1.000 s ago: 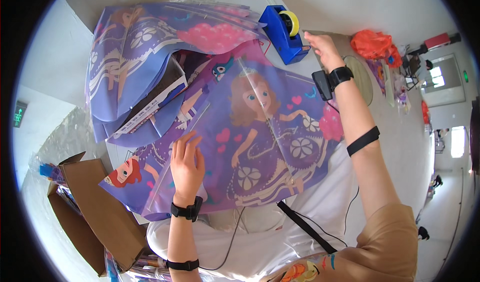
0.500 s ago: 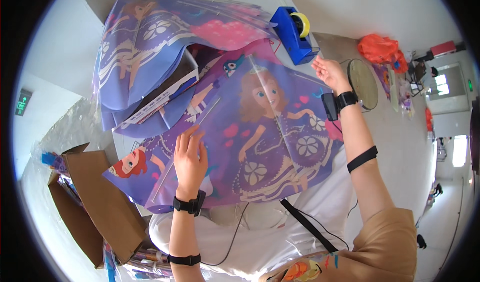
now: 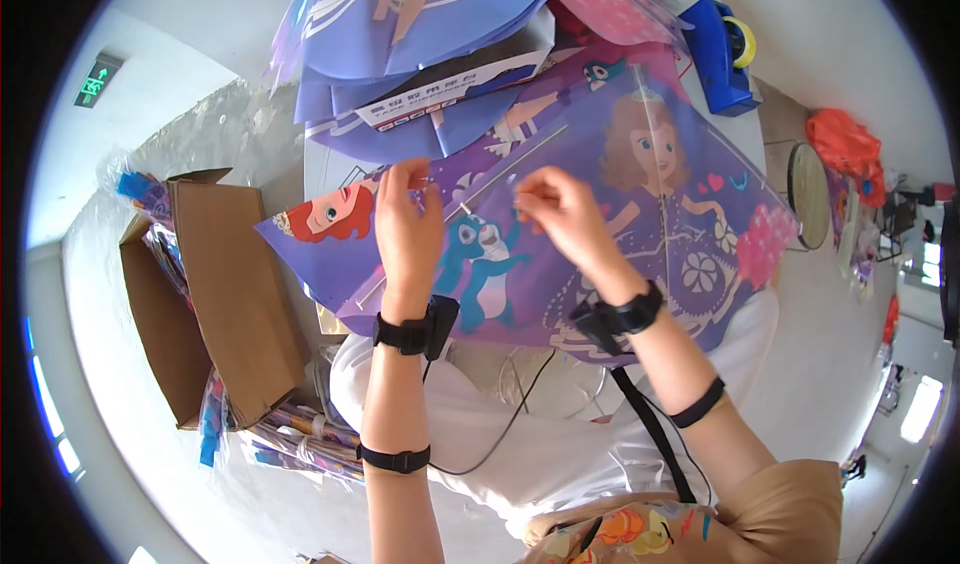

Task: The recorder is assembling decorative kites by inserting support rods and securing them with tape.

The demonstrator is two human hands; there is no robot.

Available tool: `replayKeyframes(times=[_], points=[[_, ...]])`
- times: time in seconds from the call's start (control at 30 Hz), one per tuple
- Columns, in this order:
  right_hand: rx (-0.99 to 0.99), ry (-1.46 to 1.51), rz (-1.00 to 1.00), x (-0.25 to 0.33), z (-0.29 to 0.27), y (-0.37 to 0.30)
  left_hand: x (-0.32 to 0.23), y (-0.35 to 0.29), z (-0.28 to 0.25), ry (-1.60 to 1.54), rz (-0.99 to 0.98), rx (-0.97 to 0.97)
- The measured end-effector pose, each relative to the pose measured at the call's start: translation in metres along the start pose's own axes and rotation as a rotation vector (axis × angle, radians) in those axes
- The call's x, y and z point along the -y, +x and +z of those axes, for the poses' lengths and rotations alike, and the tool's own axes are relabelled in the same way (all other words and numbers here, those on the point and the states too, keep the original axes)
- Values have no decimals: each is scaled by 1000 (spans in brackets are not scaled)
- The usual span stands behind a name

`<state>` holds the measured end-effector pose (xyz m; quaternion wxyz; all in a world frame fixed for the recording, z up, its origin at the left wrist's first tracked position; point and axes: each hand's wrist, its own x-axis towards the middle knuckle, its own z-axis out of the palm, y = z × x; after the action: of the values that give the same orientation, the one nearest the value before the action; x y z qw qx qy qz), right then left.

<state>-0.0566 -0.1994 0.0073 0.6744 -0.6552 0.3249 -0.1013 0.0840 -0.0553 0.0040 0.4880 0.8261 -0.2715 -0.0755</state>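
A purple kite sheet (image 3: 590, 274) printed with cartoon figures lies across the table and over my lap. A thin white rod (image 3: 525, 166) runs slantwise over its left part, with a small pale fitting (image 3: 466, 207) on it. My left hand (image 3: 408, 229) rests over the sheet left of the rod, its fingers loosely bent and apart from the thumb. Just right of the rod, my right hand (image 3: 565, 219) is closed in a pinch above the sheet. A faint clear glint shows by its fingertips; what it holds is too small to make out.
A blue tape dispenser (image 3: 716, 59) with a yellow roll stands at the far right of the table. More printed sheets (image 3: 400, 44) are draped over an open white box (image 3: 455, 94) at the back. A cardboard carton (image 3: 235, 294) stands on the floor at left, beside bundled packages (image 3: 305, 439).
My right hand has come from beside the tape dispenser leftward to the rod, fingers now pinched. My left hand stays over the sheet's left part. The view has shifted, moving the scene rightward and up.
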Motion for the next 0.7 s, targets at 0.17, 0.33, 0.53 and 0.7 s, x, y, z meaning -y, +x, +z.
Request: replayKeyframes(times=[0.17, 0.33, 0.53, 0.7], points=[[-121, -128, -25, 0, 30, 10, -3, -7, 15, 3, 37, 49], [-190, -145, 3, -11, 24, 27, -3, -10, 24, 25, 70, 111], [-218, -169, 51, -13, 23, 34, -5, -8, 28, 101, 174, 107], [-223, -183, 43, -11, 22, 33, -9, -10, 28, 168, 215, 115]])
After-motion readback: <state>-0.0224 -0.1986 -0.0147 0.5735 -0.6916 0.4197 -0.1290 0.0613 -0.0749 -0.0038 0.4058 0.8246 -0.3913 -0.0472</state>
